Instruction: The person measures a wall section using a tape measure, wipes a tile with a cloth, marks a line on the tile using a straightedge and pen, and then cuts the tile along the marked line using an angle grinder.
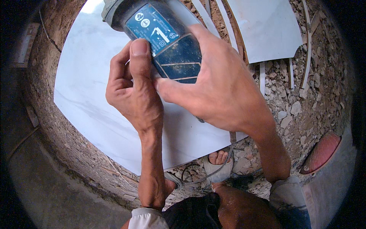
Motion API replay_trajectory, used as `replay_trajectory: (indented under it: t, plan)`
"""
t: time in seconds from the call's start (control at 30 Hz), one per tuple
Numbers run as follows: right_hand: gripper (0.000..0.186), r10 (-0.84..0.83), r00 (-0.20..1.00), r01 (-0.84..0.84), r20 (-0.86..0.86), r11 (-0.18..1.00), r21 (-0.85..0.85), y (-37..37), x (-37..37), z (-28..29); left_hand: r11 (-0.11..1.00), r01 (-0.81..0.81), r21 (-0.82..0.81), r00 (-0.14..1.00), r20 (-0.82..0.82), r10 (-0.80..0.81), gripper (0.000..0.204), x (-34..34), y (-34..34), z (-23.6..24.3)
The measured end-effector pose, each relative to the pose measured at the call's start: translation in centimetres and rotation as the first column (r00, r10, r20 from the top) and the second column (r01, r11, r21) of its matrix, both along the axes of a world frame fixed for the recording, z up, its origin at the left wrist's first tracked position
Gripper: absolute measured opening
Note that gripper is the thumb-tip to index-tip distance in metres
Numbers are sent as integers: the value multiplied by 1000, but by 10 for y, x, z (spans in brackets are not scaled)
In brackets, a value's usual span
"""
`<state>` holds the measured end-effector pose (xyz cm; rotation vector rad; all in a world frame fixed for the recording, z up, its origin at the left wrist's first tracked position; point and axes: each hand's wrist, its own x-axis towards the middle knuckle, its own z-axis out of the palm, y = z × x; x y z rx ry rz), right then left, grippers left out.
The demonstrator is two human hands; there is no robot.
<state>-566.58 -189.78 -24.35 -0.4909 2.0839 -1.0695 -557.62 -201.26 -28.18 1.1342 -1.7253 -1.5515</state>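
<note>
A dusty blue angle grinder [173,53] is held up close to me, its grey head toward the upper left and its label side facing up. My right hand [223,82] wraps round the rear of its body, with the thumb across the near end. At the grinder's left side, my left hand [135,82] is closed, fingers curled and thumb pressed along the casing. Beneath both hands lies a large white marble-look tile [89,72]. The grinder's disc is out of sight, and its power cord [231,147] hangs down near my foot.
Another white tile [265,28] with a notched corner lies at the upper right, beside narrow cut strips [307,45]. Broken rubble [295,108] covers the ground there. A red rounded object [322,152] lies at the right. My sandalled foot [218,164] stands by the tile's near edge.
</note>
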Motion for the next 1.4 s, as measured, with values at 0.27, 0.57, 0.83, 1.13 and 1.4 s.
replay_trajectory:
  t: [0.27,0.57,0.83,1.13,1.4]
  plan:
    - [58,-10,999,11,39,1000,-25,4,3,-1,1000,3,21,1000,-25,-2,37,2,3,0]
    - [59,0,1000,0,22,1000,-24,8,5,-1,1000,19,17,1000,-22,-18,37,7,7,0]
    - [60,-19,1000,20,22,998,-59,12,8,-2,999,25,30,1000,-2,-25,37,8,10,2]
    - [58,-15,1000,15,3,1000,-21,7,8,-1,1000,-1,7,999,-55,1,35,7,7,-2]
    - [58,-20,1000,21,19,998,-53,13,9,-1,1000,10,9,999,-40,-10,38,10,12,-2]
